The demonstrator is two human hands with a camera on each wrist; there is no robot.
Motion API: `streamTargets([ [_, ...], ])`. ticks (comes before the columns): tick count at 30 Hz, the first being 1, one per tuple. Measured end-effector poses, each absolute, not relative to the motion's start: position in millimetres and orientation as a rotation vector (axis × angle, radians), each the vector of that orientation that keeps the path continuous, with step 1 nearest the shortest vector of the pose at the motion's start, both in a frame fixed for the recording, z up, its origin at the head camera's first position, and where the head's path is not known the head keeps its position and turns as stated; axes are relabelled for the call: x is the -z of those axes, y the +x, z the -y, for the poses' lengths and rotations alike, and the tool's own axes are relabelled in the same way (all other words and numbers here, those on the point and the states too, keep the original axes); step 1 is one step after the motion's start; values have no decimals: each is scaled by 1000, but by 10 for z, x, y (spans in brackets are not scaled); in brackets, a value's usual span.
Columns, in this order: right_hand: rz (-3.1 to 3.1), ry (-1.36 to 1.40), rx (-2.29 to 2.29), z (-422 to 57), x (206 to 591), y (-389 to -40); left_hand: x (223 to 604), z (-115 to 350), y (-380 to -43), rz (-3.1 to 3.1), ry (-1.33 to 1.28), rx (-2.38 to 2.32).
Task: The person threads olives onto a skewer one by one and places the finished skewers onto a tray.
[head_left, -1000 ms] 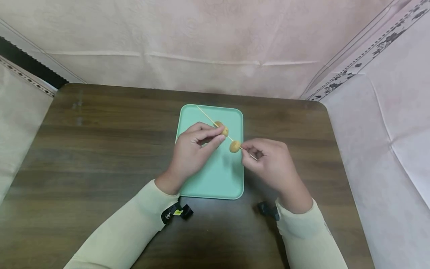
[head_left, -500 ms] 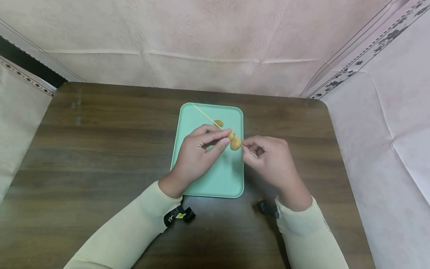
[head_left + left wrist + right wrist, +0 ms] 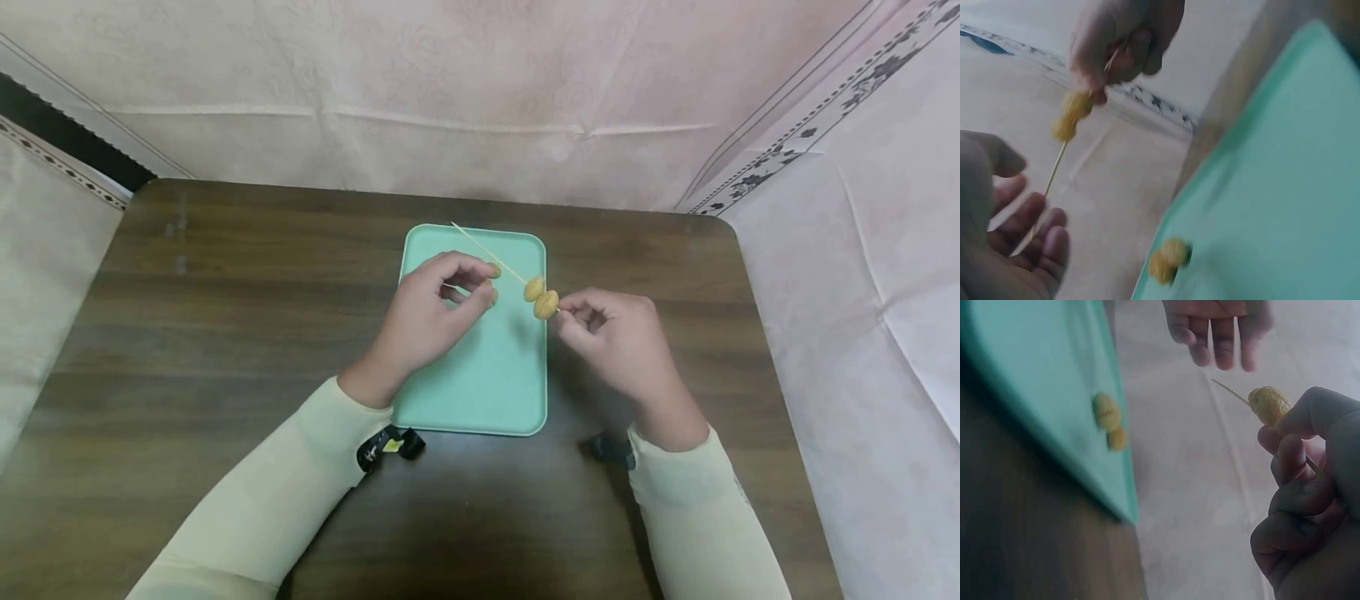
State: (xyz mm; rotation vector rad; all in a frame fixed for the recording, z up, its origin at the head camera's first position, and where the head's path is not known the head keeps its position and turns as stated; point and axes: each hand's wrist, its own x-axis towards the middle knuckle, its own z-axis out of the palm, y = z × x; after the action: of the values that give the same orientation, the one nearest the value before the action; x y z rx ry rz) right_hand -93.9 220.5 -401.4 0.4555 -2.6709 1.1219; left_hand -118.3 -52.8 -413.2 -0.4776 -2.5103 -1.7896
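Right of centre in the head view, the right hand point(image 3: 618, 342) pinches a skewer point(image 3: 489, 252) bearing two yellow balls point(image 3: 546, 305). The left hand point(image 3: 431, 312), thumb and fingers loosely parted, hangs above the green tray point(image 3: 487, 383), where two more balls point(image 3: 1174, 252) lie.

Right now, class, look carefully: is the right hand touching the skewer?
Touching. The right wrist view shows it: the right hand grips the skewer close behind a yellow ball threaded on it.
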Motion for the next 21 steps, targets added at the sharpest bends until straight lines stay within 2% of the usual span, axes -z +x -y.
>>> streamTargets([
  [3,2716,427,-1090,-2268,4056,-995,4156,560,-1346,2747,-542,1555],
  [11,2798,353,-1099,-2372,4137,-1048,4334,490,-1639,3147,-867,556],
  [17,2803,344,-1139,-2377,4181,-1037,4430,481,-1687,3152,-893,486],
  [21,2792,337,-1137,-2389,4196,-1026,4445,521,-1695,3075,-902,716],
])
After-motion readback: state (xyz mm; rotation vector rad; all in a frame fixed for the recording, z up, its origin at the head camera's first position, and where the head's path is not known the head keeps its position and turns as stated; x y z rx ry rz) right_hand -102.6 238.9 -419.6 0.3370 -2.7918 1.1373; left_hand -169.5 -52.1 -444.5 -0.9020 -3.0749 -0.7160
